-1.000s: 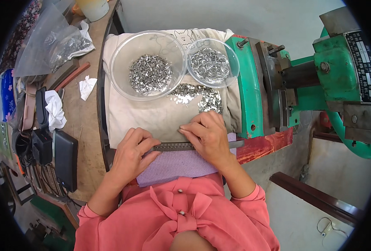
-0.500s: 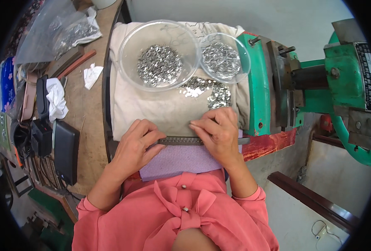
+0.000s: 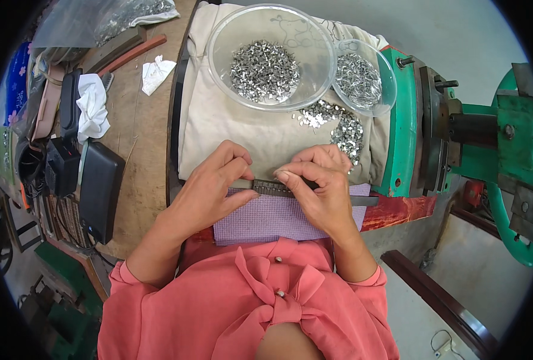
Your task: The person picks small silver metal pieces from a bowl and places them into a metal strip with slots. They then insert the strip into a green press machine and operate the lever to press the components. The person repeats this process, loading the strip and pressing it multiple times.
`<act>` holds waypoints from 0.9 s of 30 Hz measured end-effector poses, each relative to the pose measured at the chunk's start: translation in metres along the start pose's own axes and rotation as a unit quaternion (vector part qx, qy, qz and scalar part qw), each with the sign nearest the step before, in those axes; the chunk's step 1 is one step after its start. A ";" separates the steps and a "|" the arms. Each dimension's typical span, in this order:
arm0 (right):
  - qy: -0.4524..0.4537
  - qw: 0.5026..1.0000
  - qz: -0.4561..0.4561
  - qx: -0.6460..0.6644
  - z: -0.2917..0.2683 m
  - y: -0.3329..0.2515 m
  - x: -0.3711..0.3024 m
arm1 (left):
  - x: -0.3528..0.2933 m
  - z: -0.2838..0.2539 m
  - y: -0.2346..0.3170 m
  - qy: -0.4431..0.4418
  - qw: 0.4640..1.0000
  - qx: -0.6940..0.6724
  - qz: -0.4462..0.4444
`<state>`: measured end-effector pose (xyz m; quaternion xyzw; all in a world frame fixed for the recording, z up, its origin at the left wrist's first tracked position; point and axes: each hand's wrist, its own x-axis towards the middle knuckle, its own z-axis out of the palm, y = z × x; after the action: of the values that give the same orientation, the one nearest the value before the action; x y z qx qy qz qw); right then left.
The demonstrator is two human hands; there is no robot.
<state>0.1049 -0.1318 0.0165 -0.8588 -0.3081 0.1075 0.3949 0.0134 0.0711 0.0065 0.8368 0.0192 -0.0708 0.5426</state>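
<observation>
Looking from the lower middle upward, we find the left hand with thumb and fingers apart, on either side of the left part of a dark slotted bar; whether they press on it we cannot tell. The right hand has its thumb and forefinger tips together just above the bar, and we cannot make out anything between them. The bar lies across the frame's middle, along the edge of a lilac cloth. We judge it stiff, fairly heavy, perhaps smooth, best held by its plain ends. The loose metal pieces farther up, beside a large clear tub and a smaller tub, should be light, slippery and best pinched singly. At far left, a blue pack bears pale marks too small to read; we see no legible label elsewhere.
</observation>
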 end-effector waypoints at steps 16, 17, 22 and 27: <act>-0.063 0.997 0.008 -0.040 0.010 -0.008 0.004 | 0.000 0.002 -0.006 0.010 0.998 0.015 0.052; -0.064 0.997 0.010 -0.041 0.011 -0.008 0.004 | -0.001 0.002 -0.007 0.011 0.998 0.012 0.053; -0.065 0.996 0.014 -0.053 0.013 -0.010 0.003 | 0.000 0.003 -0.009 0.017 0.997 0.028 0.065; -0.052 0.996 0.016 -0.069 0.015 -0.013 0.002 | 0.000 0.002 -0.008 0.014 0.997 0.031 0.062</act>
<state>0.0946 -0.1145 0.0158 -0.8822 -0.3209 0.1366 0.3165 0.0122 0.0720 -0.0013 0.8537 -0.0272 -0.0259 0.5193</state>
